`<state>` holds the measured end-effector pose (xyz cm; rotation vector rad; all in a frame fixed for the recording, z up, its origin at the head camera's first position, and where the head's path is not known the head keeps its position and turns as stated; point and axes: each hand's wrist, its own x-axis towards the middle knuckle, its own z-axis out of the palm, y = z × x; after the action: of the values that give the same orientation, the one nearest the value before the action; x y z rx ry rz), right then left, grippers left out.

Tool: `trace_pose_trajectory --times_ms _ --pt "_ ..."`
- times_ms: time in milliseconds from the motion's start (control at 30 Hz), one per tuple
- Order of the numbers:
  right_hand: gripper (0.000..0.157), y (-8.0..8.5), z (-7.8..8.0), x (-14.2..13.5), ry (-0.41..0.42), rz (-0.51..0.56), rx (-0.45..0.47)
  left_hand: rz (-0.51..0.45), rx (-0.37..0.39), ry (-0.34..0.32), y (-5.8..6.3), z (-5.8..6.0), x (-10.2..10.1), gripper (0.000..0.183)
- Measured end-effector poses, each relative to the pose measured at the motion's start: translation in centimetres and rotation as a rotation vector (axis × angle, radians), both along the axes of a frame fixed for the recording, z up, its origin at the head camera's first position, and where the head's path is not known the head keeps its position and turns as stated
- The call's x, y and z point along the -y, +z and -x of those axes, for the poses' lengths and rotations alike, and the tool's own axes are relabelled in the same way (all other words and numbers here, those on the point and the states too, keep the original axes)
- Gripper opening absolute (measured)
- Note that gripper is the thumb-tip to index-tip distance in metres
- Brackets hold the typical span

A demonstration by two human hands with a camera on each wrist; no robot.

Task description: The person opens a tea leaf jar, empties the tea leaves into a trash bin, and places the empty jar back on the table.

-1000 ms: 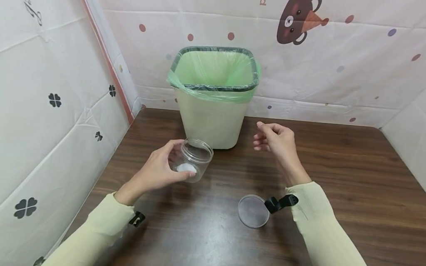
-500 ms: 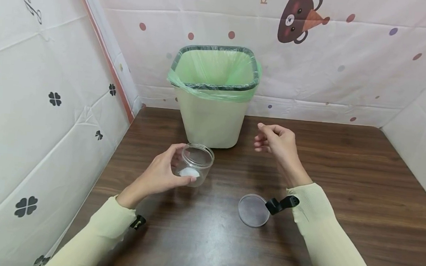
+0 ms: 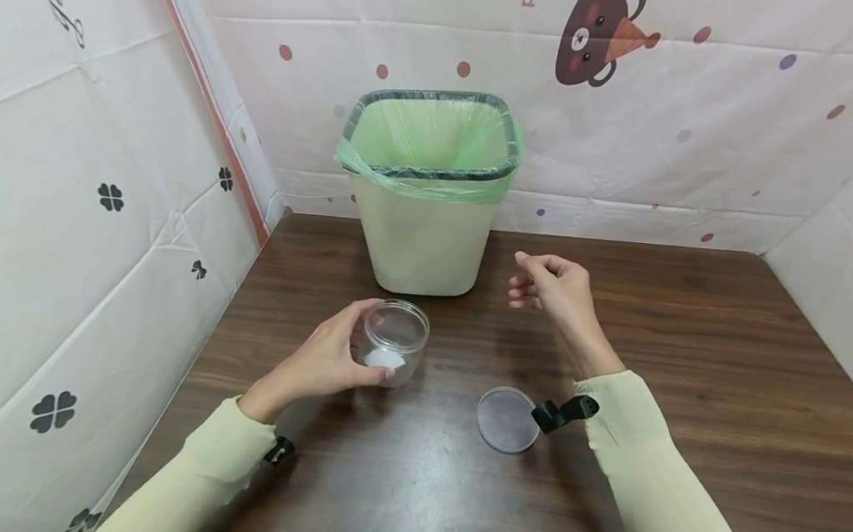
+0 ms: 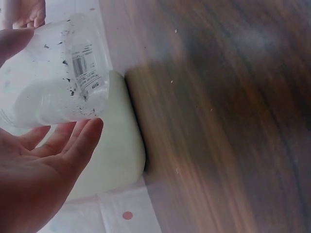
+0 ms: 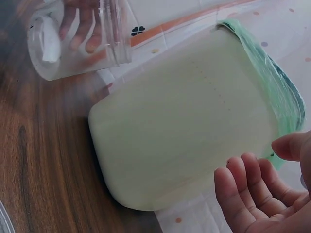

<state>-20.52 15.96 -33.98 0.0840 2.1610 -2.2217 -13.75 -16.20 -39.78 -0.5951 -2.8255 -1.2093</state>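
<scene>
My left hand (image 3: 317, 362) grips a clear plastic jar (image 3: 411, 350) from its left side, thumb in front and fingers behind. The jar's lidless mouth tips up toward the bin. A small white lump (image 3: 386, 359) lies inside at the bottom; its kind is unclear. In the left wrist view, a barcode label and dark flecks show on the jar (image 4: 53, 73). A round clear lid (image 3: 508, 420) lies flat on the table, nearer to me. My right hand (image 3: 561, 297) hovers right of the bin with loosely bent fingers; in the right wrist view, nothing shows held between thumb and fingers.
A pale green trash bin (image 3: 428, 241) stands at the back of the brown wooden table (image 3: 662, 335), lined with a green plastic bag (image 3: 437, 137). Printed white sheets (image 3: 707, 138) hang behind and beside the table. A black wrist camera (image 3: 565, 412) overlaps the lid's edge.
My left hand has brought the jar lower and slightly toward me, away from the bin, tilting it more upright. The right hand has barely moved; lid and bin stay put.
</scene>
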Motion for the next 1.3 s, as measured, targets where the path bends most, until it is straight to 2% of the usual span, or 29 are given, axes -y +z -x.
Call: trace_pose_trajectory --times_ms 200,500,733,1000,1133,1300 --pt "0.033 -0.3 -0.1 0.1 0.009 0.0 -0.008 0.025 0.019 -0.004 -0.5 -0.3 0.0 0.094" --pt "0.031 -0.9 -0.1 0.1 0.015 0.001 -0.013 0.049 0.04 -0.044 -1.3 -0.5 -0.1 0.092" --pt "0.032 -1.2 -0.2 0.1 0.024 -0.016 -0.005 0.023 0.081 -0.084 -1.7 -0.8 -0.3 0.089" --pt "0.031 -1.5 -0.5 0.1 0.037 -0.035 0.01 0.023 0.08 -0.12 -2.5 -1.1 -0.3 0.09" --pt "0.03 -1.7 -0.6 0.1 0.039 -0.039 0.02 0.014 0.082 -0.139 -2.8 -1.2 -0.2 0.093" --pt "0.031 -1.9 -0.9 0.0 0.052 -0.059 0.031 0.003 0.104 -0.154 -2.7 -1.4 -0.2 0.107"
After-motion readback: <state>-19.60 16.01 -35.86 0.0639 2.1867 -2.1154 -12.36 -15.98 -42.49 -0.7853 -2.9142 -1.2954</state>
